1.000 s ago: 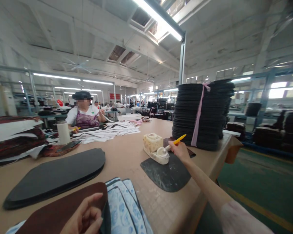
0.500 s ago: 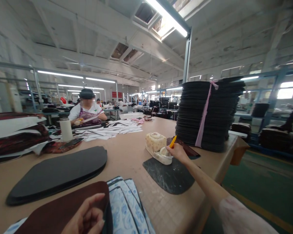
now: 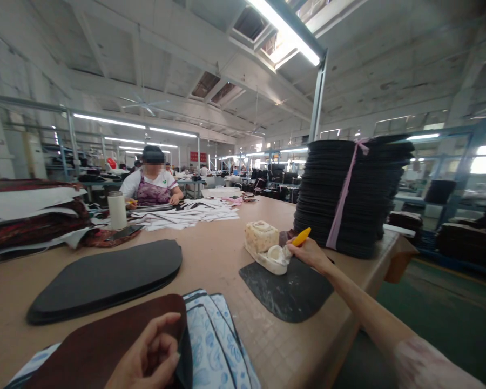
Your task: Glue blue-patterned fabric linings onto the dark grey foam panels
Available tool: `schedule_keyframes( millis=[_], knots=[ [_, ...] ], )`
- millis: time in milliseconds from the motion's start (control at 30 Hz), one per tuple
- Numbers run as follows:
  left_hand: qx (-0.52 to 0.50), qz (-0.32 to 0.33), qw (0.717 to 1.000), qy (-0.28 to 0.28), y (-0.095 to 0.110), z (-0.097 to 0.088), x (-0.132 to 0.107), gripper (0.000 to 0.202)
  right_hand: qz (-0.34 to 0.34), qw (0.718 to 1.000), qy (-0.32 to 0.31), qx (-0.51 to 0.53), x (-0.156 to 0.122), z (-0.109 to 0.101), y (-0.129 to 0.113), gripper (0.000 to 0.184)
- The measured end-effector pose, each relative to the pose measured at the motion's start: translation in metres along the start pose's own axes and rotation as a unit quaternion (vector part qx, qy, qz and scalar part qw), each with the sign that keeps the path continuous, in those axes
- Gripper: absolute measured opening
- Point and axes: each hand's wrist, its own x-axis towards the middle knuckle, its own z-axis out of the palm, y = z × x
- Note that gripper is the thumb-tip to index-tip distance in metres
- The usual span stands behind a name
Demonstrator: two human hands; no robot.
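Note:
My right hand grips a brush with a yellow handle. Its white-coated end is at the small cup of a white container caked with what looks like dried glue. The container stands on a smeared dark panel. My left hand hovers over or rests on a dark brown panel; its index finger reaches out, the other fingers curl loosely, and nothing shows in it. Under the brown panel lie blue-patterned white pieces with dark edging.
A tall stack of black panels, tied with a pink strip, stands at the right table edge. Dark grey panels lie at left, near a white bottle and layered material. Across the table a person sits behind white strips.
My right hand has shifted slightly right, and the brush handle now leans over more. My left hand stays over the brown panel. The person across has lowered the white piece they held.

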Motion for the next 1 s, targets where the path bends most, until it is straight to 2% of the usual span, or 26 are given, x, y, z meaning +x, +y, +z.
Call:
schedule_keyframes(
  millis=[167, 333, 433, 667, 833, 1000],
  knots=[
    [0.006, -0.015, 1.000, 0.024, 0.011, 0.004, -0.003, 0.074, -0.054, 0.998, 0.011, 0.007, -0.003, -0.004, 0.005, 0.024],
    [0.018, -0.001, 1.000, 0.016, 0.008, 0.005, -0.003, 0.070, -0.171, 0.984, -0.046, 0.018, -0.022, 0.002, 0.006, 0.019],
    [0.023, 0.012, 0.999, 0.019, 0.003, 0.003, -0.001, 0.065, -0.213, 0.974, -0.071, 0.016, -0.032, -0.004, 0.008, 0.024],
    [0.040, 0.064, 0.997, 0.002, -0.005, 0.002, 0.000, 0.051, -0.224, 0.971, -0.089, 0.001, -0.035, -0.030, 0.015, 0.027],
    [0.012, 0.066, 0.998, 0.010, -0.005, 0.003, -0.002, 0.050, -0.225, 0.971, -0.073, -0.023, -0.030, -0.023, 0.010, 0.028],
    [0.001, 0.075, 0.997, 0.004, -0.007, 0.005, -0.001, 0.049, -0.262, 0.959, -0.096, -0.056, -0.032, -0.023, 0.005, 0.020]
  ],
)
